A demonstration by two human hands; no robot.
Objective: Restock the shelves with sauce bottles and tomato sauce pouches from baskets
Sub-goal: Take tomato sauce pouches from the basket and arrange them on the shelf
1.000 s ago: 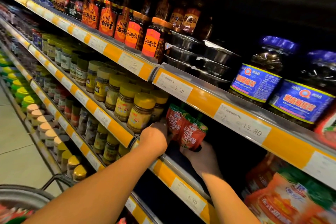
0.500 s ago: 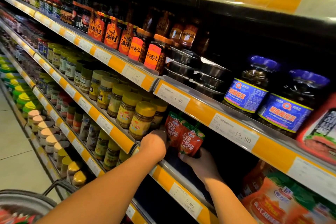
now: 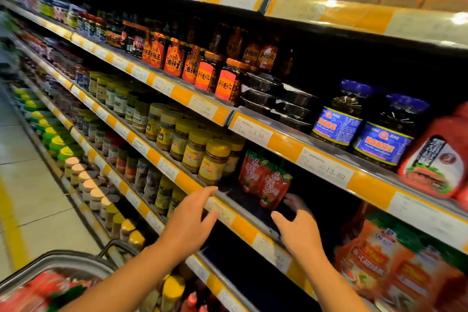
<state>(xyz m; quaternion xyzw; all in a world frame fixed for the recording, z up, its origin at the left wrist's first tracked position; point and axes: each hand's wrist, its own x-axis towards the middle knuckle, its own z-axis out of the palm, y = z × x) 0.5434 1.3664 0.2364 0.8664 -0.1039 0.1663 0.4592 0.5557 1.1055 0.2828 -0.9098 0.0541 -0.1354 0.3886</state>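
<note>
Two red tomato sauce pouches (image 3: pixel 266 182) stand upright on the dark shelf (image 3: pixel 243 221) beside yellow-lidded jars (image 3: pixel 214 161). My left hand (image 3: pixel 190 220) hovers in front of the shelf's orange price rail, fingers straight and holding nothing. My right hand (image 3: pixel 297 225) is just in front of and below the pouches, fingers spread, not touching them. A grey basket (image 3: pixel 58 265) at the bottom left holds more red pouches (image 3: pixel 38 291).
Shelves above carry chilli sauce bottles (image 3: pixel 202 68), black tubs and blue-labelled jars (image 3: pixel 359 121). Large red and orange bags (image 3: pixel 390 266) fill the shelf at the right. Jars line the lower shelves to the left, with tiled aisle floor (image 3: pixel 30 185) beyond.
Both hands have let go of the pouches and drawn back out of the shelf towards me. The pouches stay standing. The view has tilted upward.
</note>
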